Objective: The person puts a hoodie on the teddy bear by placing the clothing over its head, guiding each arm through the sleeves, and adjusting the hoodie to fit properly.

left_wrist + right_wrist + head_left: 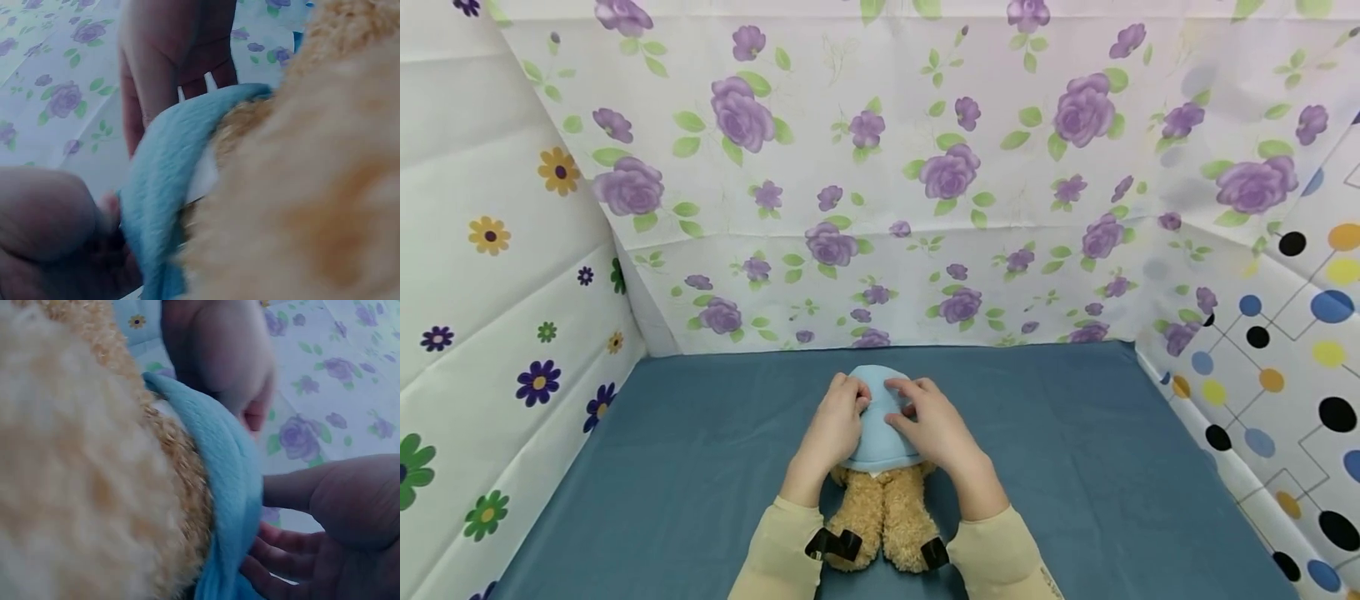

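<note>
A tan curly plush toy [857, 508] lies on the table with its two legs toward me; its head is hidden. A light blue fleece garment [880, 437] covers its upper part, and a white patch [204, 175] shows under the hem. My left hand [835, 425] is at the garment's left side, fingers curled, pinching the cloth. On the other side, my right hand [936, 425] touches the garment with thumb and forefinger spread apart. The wrist views show the garment's edge [228, 469] between the two hands.
A dark blue cloth [1075, 467] covers the table. Behind it rises a white sheet with purple flowers [951, 171]. A sheet with daisies [538, 383] bounds the left side, and one with coloured dots [1270, 379] the right. Black straps [833, 544] sit at my cream sleeves [1000, 558].
</note>
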The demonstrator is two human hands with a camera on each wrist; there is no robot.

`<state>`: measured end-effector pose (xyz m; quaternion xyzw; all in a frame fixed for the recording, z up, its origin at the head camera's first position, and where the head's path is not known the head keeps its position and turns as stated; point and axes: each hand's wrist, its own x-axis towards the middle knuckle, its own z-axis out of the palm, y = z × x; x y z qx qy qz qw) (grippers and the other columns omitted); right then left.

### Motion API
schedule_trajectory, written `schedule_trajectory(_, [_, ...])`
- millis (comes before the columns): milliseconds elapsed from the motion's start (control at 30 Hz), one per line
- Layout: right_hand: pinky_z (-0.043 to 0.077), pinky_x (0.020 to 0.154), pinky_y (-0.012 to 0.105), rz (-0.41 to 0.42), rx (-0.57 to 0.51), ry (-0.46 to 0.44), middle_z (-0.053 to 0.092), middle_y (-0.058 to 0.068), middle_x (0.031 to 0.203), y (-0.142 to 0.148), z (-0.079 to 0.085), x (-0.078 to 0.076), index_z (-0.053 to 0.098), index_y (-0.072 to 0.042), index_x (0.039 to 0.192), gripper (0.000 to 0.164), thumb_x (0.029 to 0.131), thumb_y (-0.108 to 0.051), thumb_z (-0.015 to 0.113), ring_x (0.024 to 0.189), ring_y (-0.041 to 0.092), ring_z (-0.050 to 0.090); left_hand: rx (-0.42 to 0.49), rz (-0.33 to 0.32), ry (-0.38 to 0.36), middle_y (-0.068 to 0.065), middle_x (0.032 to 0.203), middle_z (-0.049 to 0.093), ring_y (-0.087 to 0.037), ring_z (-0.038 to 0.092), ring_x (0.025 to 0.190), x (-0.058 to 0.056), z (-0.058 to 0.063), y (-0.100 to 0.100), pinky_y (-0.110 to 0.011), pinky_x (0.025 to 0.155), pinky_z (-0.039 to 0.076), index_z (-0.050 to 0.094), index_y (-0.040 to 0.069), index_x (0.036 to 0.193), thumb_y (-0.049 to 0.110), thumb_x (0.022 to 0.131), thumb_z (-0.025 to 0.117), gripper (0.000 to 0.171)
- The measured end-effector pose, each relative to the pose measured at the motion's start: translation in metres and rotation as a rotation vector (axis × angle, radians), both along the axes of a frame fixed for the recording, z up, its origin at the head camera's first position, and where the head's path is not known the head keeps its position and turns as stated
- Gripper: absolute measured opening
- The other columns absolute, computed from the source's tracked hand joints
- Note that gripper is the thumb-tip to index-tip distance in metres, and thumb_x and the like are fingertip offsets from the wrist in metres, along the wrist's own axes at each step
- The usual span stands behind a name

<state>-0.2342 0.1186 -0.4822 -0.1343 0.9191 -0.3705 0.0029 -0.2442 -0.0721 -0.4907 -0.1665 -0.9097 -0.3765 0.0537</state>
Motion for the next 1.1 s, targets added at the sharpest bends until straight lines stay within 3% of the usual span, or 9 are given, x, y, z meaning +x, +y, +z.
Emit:
schedule_trajectory(133, [0.053, 0.071, 0.039, -0.047, 0.049, 0.076, 0.059, 0.01, 0.12, -0.008, -0.001, 0.002, 0.07, -0.022, 0.135, 0.031, 0.105, -0.024, 0.074, 0.086, 0.019, 0.061, 0.046, -0.099, -0.051, -0.009, 0.101, 0.042, -0.023, 0.044, 0.083, 0.002, 0.003, -0.003, -0.042, 0.076, 0.041, 0.053, 0.006, 0.098, 0.002, 0.113, 0.049, 0.016])
schedule_trajectory(267, [0.049, 0.064, 0.036, -0.06, 0.111, 0.181, 0.057, 0.012, 0.114, -0.016, -0.004, 0.006, 0.073, -0.017, 0.111, 0.007, 0.104, -0.02, 0.073, 0.075, 0.019, 0.056, 0.061, -0.15, -0.072, -0.008, 0.101, 0.041, -0.023, 0.043, 0.085, 0.001, 0.003, -0.003, -0.042, 0.076, 0.039, 0.053, 0.007, 0.097, 0.002, 0.113, 0.047, 0.018])
schedule_trajectory(367, [0.049, 0.065, 0.037, -0.043, 0.124, 0.222, 0.056, 0.014, 0.116, -0.016, -0.005, 0.006, 0.07, -0.016, 0.102, 0.003, 0.105, -0.017, 0.071, 0.081, 0.023, 0.058, 0.078, -0.169, -0.085, -0.008, 0.101, 0.043, -0.022, 0.044, 0.086, 0.0, 0.003, -0.005, -0.041, 0.077, 0.04, 0.055, 0.008, 0.098, 0.004, 0.113, 0.049, 0.017])
schedule_trajectory(467, [0.049, 0.071, 0.04, -0.017, 0.061, 0.193, 0.056, 0.013, 0.118, -0.013, -0.004, 0.002, 0.064, -0.017, 0.1, 0.008, 0.106, -0.014, 0.068, 0.093, 0.027, 0.057, 0.108, -0.179, -0.107, -0.01, 0.102, 0.046, -0.021, 0.045, 0.085, -0.001, 0.004, -0.009, -0.038, 0.075, 0.041, 0.056, 0.008, 0.105, 0.006, 0.108, 0.064, 0.009])
schedule_trajectory(533, [0.048, 0.075, 0.042, -0.001, 0.01, 0.16, 0.055, 0.011, 0.119, -0.01, -0.003, 0.0, 0.061, -0.017, 0.099, 0.01, 0.107, -0.014, 0.066, 0.095, 0.027, 0.056, 0.124, -0.179, -0.116, -0.011, 0.103, 0.047, -0.021, 0.046, 0.084, 0.0, 0.006, -0.011, -0.036, 0.074, 0.041, 0.056, 0.009, 0.113, 0.007, 0.103, 0.074, 0.021])
schedule_trajectory(600, [0.047, 0.077, 0.043, 0.013, -0.036, 0.136, 0.055, 0.009, 0.118, -0.008, -0.001, -0.002, 0.06, -0.017, 0.098, 0.011, 0.107, -0.013, 0.065, 0.093, 0.026, 0.055, 0.126, -0.175, -0.124, -0.013, 0.103, 0.047, -0.021, 0.046, 0.083, 0.0, 0.007, -0.012, -0.036, 0.073, 0.04, 0.054, 0.009, 0.12, 0.007, 0.097, 0.082, 0.036])
schedule_trajectory(700, [0.046, 0.076, 0.044, 0.029, -0.068, 0.111, 0.056, 0.006, 0.118, -0.006, 0.001, -0.003, 0.059, -0.017, 0.098, 0.012, 0.107, -0.014, 0.065, 0.089, 0.024, 0.054, 0.106, -0.146, -0.123, -0.013, 0.102, 0.048, -0.021, 0.045, 0.082, 0.001, 0.009, -0.009, -0.036, 0.073, 0.04, 0.054, 0.009, 0.124, 0.008, 0.095, 0.084, 0.043])
schedule_trajectory(867, [0.044, 0.077, 0.044, 0.031, -0.076, 0.096, 0.057, 0.002, 0.114, -0.007, 0.003, -0.002, 0.059, -0.018, 0.097, 0.013, 0.107, -0.014, 0.066, 0.089, 0.023, 0.054, 0.059, -0.077, -0.121, -0.011, 0.099, 0.047, -0.021, 0.046, 0.083, 0.004, 0.01, -0.003, -0.039, 0.073, 0.041, 0.058, 0.011, 0.122, 0.009, 0.093, 0.086, 0.04])
schedule_trajectory(1100, [0.041, 0.072, 0.04, 0.075, -0.058, 0.068, 0.053, 0.001, 0.088, -0.012, 0.004, 0.001, 0.056, -0.015, 0.094, 0.016, 0.108, -0.011, 0.063, 0.076, 0.021, 0.049, 0.014, 0.003, -0.115, -0.007, 0.101, 0.05, -0.02, 0.05, 0.083, 0.007, 0.009, 0.001, -0.039, 0.073, 0.048, 0.067, 0.011, 0.104, 0.012, 0.091, 0.087, 0.024])
